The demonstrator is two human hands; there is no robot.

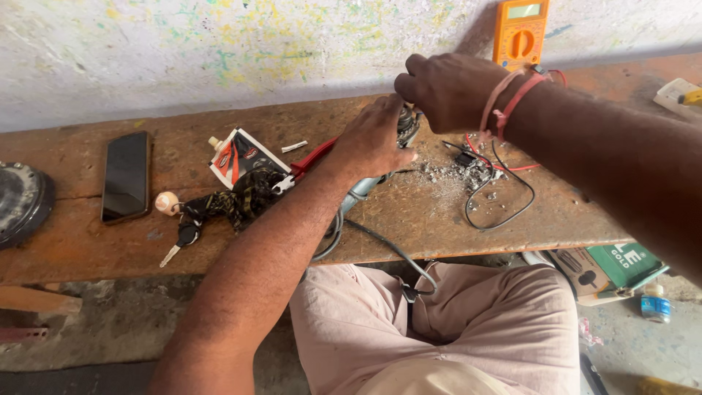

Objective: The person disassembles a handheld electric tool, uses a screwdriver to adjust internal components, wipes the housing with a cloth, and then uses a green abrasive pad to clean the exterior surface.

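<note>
Our left hand (376, 139) wraps its fingers around a grey, rounded power tool (395, 143) lying on the worktop (88, 249); our right hand (446, 88) curls closed over its dark, ridged top end. A grey cable (387, 245) trails off the edge. The worktop is rusty, rough wood, gritty with grey debris (453, 174), below a paint-flecked wall (219, 51).

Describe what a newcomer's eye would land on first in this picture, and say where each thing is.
Mid-bench, both hands meet on a small grey power tool: the left hand grips it, the right hand closes over its top end. Behind them an orange multimeter leans on the paint-flecked wall. To the left lie a black phone and a bunch of keys.
</note>
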